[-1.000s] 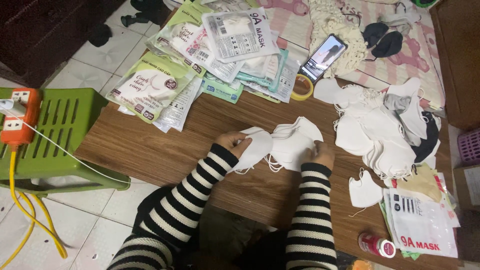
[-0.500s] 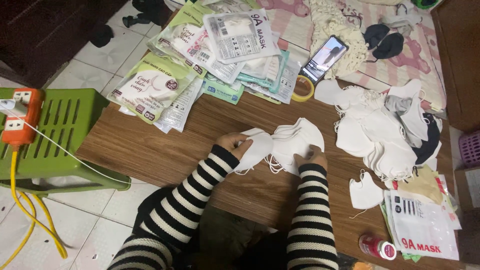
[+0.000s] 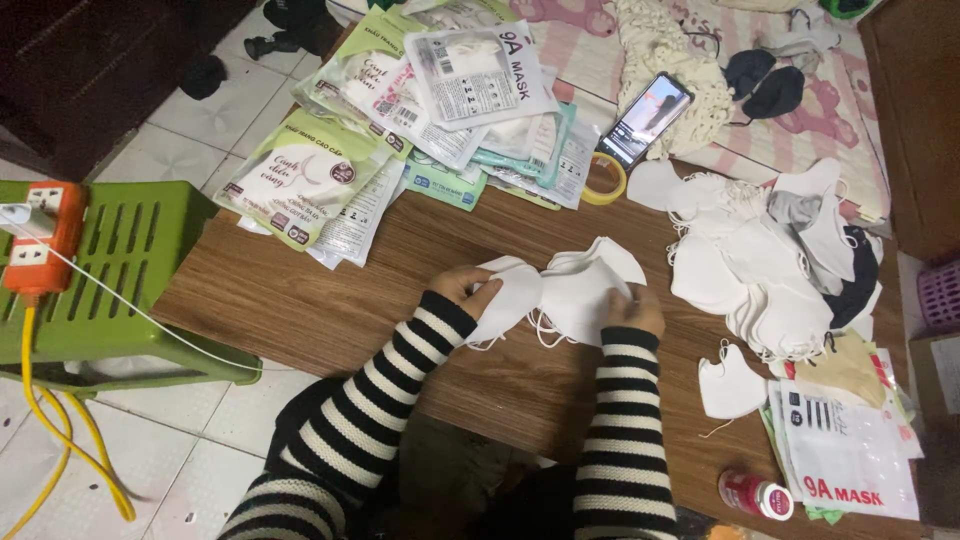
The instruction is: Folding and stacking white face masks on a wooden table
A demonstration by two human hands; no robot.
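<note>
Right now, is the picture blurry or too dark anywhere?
Head view: mostly sharp and evenly lit; the white masks in the left hand and right hand look bright, the phone screen glows, and the top-left corner is dark.

- A low wooden table (image 3: 300,300) with a brown grain top is standing on a floor of pale square tiles (image 3: 190,110).
- A green slatted plastic stool (image 3: 130,270) is sitting just left of the table, carrying an orange power strip (image 3: 40,240).
- A yellow cable (image 3: 60,440) is trailing from it across the tiles.
- A pink patterned blanket (image 3: 800,110) is lying beyond the table.
- Dark wooden furniture (image 3: 90,60) is filling the upper left corner.
</note>
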